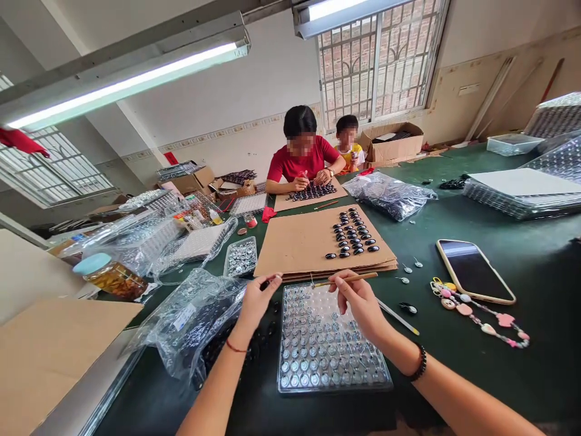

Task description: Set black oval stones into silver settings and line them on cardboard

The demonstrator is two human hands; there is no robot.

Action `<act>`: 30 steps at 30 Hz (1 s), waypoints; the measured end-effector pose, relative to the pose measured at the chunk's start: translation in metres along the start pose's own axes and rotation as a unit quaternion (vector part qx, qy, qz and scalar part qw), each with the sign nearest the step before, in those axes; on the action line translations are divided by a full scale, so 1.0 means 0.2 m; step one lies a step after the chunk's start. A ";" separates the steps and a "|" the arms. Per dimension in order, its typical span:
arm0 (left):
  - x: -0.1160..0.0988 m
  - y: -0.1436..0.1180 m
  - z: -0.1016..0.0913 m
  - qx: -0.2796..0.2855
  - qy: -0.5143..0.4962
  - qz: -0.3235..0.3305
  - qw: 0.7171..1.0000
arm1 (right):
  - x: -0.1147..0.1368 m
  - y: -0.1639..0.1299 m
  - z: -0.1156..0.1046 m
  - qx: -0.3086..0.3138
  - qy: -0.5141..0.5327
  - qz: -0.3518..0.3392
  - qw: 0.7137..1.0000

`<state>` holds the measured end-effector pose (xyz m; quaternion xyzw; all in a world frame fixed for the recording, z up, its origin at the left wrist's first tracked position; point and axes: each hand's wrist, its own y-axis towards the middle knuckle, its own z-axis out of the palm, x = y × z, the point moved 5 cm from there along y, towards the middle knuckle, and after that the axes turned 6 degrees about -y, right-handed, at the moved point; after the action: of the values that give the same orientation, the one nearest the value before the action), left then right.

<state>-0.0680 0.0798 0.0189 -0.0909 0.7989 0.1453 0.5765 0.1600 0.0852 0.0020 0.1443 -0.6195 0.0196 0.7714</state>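
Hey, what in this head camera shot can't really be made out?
- Left hand: it pinches something small and dark; too small to identify.
- Stick in the right hand: its tip is too fine to see what it carries.
- Clear tray: the silvery pieces in its cells are too small to identify.
- Plastic bag: glare and crumpling hide its dark contents.
- Both forearms: cut off by the bottom edge.

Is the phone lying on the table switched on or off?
Off, as far as shows: the phone lies face up on the green table, its screen dark, showing only a pale reflection.
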 end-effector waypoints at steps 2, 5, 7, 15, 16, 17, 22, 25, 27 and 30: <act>-0.03 0.13 -0.14 -0.073 0.023 0.038 0.996 | 0.00 0.01 -0.02 -0.011 0.002 -0.005 1.000; -0.01 0.27 -0.24 -0.100 -0.009 0.005 0.995 | -0.02 0.02 -0.04 -0.017 -0.003 -0.005 1.000; 0.02 0.29 -0.22 -0.081 -0.026 -0.017 0.996 | -0.03 0.02 -0.04 -0.018 -0.008 -0.003 1.000; 0.07 -0.15 0.28 0.160 -0.119 -0.101 0.975 | -0.03 0.03 -0.03 -0.020 -0.035 -0.002 0.999; 0.07 -0.19 0.32 0.191 -0.089 -0.096 0.973 | -0.03 0.02 -0.03 -0.018 -0.041 -0.002 0.999; 0.07 -0.22 0.35 0.215 -0.063 -0.090 0.970 | -0.04 0.02 -0.03 -0.016 -0.049 -0.002 0.999; 0.07 -0.29 0.39 0.238 -0.050 -0.087 0.966 | -0.04 -0.03 0.00 -0.005 -0.112 -0.030 0.993; 0.07 -0.32 0.38 0.243 -0.075 -0.099 0.962 | -0.02 -0.07 0.01 0.002 -0.136 -0.072 0.988; 0.08 -0.32 0.38 0.245 -0.097 -0.108 0.959 | -0.01 -0.10 0.01 0.008 -0.146 -0.101 0.984; 0.08 -0.32 0.38 0.254 -0.122 -0.114 0.953 | 0.00 -0.14 0.01 0.028 -0.194 -0.152 0.969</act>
<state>0.0153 0.0450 -0.0270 -0.0137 0.7175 -0.1188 0.6862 0.1637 0.0581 -0.0029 0.2596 -0.7273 -0.1087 0.6259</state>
